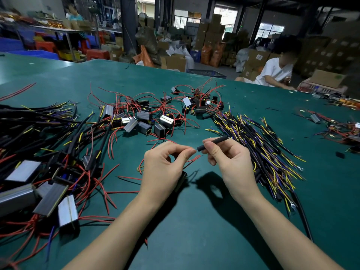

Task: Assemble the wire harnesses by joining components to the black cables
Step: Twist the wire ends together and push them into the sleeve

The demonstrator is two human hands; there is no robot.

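- The left hand (165, 166) is raised just above the green table (194, 230), thumb and forefinger pinched on the bare tip of a thin red wire (191, 160); the other fingers are curled in.
- That red wire loops back under the hand toward a small black part (180, 181) lying partly hidden below the palm; what the part is, I cannot tell.
- The right hand (228, 160) holds a short black tube (212, 143) between thumb and fingers, its open end turned toward the left fingertips, very near them but not quite touching.
- Just beside the right hand, to its right, lies a heap of black cables (261, 151) with yellow and purple wire ends.
- Beyond the hands sits a pile of small grey boxes (144, 121) tangled in red wires.
- To the left is a bigger heap of black cables and grey boxes (48, 162) already mixed together.
- At the far right edge of the table a person in a white shirt (272, 73) sits bent over some work.
- Cardboard cartons (210, 34) are stacked in the background.
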